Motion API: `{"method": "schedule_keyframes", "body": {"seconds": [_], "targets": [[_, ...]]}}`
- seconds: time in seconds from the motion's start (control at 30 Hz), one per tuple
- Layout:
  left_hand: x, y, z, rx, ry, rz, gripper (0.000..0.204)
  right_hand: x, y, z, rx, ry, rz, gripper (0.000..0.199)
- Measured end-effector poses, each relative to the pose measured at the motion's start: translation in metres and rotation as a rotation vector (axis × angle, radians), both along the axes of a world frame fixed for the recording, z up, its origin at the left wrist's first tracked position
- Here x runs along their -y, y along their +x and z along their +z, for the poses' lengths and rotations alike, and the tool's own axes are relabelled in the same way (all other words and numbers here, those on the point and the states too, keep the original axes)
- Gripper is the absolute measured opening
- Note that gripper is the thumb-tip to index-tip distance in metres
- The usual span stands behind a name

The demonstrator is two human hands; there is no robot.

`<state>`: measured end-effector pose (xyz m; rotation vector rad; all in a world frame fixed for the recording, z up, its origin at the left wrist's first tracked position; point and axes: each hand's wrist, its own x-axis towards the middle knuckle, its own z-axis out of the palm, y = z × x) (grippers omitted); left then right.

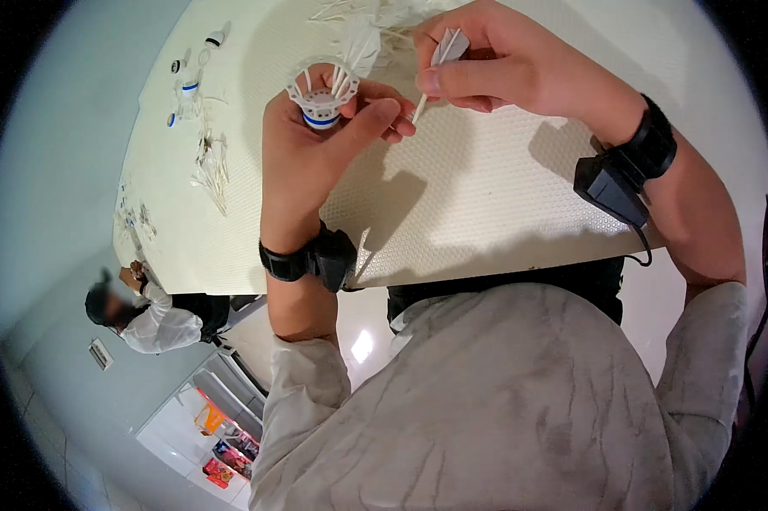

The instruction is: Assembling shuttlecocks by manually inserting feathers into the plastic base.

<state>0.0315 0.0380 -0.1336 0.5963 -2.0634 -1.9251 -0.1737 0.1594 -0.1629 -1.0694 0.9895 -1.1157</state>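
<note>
My left hand is closed around a white shuttlecock base with a blue stripe. Above the base sits a white ring pierced with small holes, and a few pale quills stand inside it. In the pinch of my right hand is a white trimmed feather, its thin shaft slanting down toward my left fingertips. Whether the shaft tip touches those fingers I cannot tell. Beyond both hands lies a loose pile of white feathers.
On the cream textured table, more feathers lie to the left. Several small striped bases are scattered near the far left edge. A co-worker sits farther along the table. A shelf with colourful packets stands lower left.
</note>
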Motion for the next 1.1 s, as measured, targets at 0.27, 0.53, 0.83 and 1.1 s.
{"method": "schedule_keyframes", "body": {"seconds": [0.27, 0.53, 0.83, 1.1], "targets": [[-0.011, 0.001, 0.003, 0.007, -0.014, 0.039, 0.023, -0.001, 0.001, 0.007, -0.038, 0.046, -0.007, 0.017], [-0.011, 0.001, 0.0, 0.003, 0.004, 0.036, 0.026, -0.003, 0.001, 0.008, -0.068, 0.061, 0.0, 0.014], [-0.011, 0.002, -0.003, -0.002, -0.062, 0.02, 0.028, -0.008, 0.006, 0.012, -0.044, -0.017, -0.046, 0.015], [-0.009, 0.004, -0.012, -0.088, -0.173, 0.041, 0.034, -0.009, 0.01, 0.008, -0.206, -0.174, -0.129, 0.009]]}}
